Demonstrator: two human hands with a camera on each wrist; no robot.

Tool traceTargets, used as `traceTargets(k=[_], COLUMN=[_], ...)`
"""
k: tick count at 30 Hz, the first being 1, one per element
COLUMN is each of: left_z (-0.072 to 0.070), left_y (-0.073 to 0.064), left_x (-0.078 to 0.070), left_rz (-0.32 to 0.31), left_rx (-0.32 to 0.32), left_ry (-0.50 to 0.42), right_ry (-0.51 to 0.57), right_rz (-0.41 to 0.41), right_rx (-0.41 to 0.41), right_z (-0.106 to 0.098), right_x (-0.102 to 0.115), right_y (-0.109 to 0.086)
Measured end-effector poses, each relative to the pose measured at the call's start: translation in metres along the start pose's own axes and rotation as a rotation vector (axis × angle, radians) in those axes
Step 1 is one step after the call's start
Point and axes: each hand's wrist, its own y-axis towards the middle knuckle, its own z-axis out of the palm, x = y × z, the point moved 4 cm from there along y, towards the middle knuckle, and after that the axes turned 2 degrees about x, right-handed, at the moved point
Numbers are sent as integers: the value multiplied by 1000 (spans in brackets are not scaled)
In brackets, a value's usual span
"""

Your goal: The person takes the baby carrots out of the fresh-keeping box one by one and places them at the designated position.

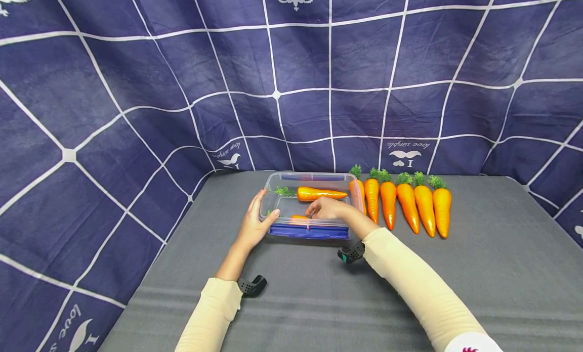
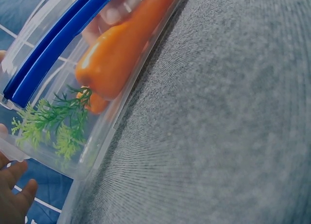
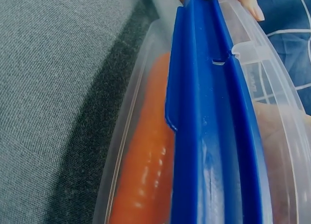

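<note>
A clear plastic storage box (image 1: 287, 207) with blue latches (image 1: 309, 232) stands on the grey surface. My left hand (image 1: 254, 223) holds its left end, thumb at the front rim and fingers along the outside. Inside, one orange toy carrot (image 1: 321, 194) lies lengthwise at the back, its green top to the left. Another carrot (image 2: 114, 59) lies along the front wall, green top (image 2: 58, 122) also to the left. My right hand (image 1: 328, 209) reaches over the front rim into the box and grips this front carrot with bent fingers, partly hidden by the wall.
Several more carrots (image 1: 407, 205) lie in a row right of the box, tops away from me; the leftmost is close to its right end. A dark blue checked cloth (image 1: 300, 89) hangs behind and at the sides of the grey table (image 1: 309, 301).
</note>
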Motion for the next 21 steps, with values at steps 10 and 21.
traceTargets(k=[10, 21], left_z=[1, 1], left_y=[0, 1], left_x=[-2, -1], left_rz=[4, 14], left_rx=[2, -7], left_ry=[4, -5], right_ry=[93, 78], right_rz=[62, 75], right_rx=[82, 83], right_z=[3, 2], right_x=[-1, -3], right_y=[0, 1])
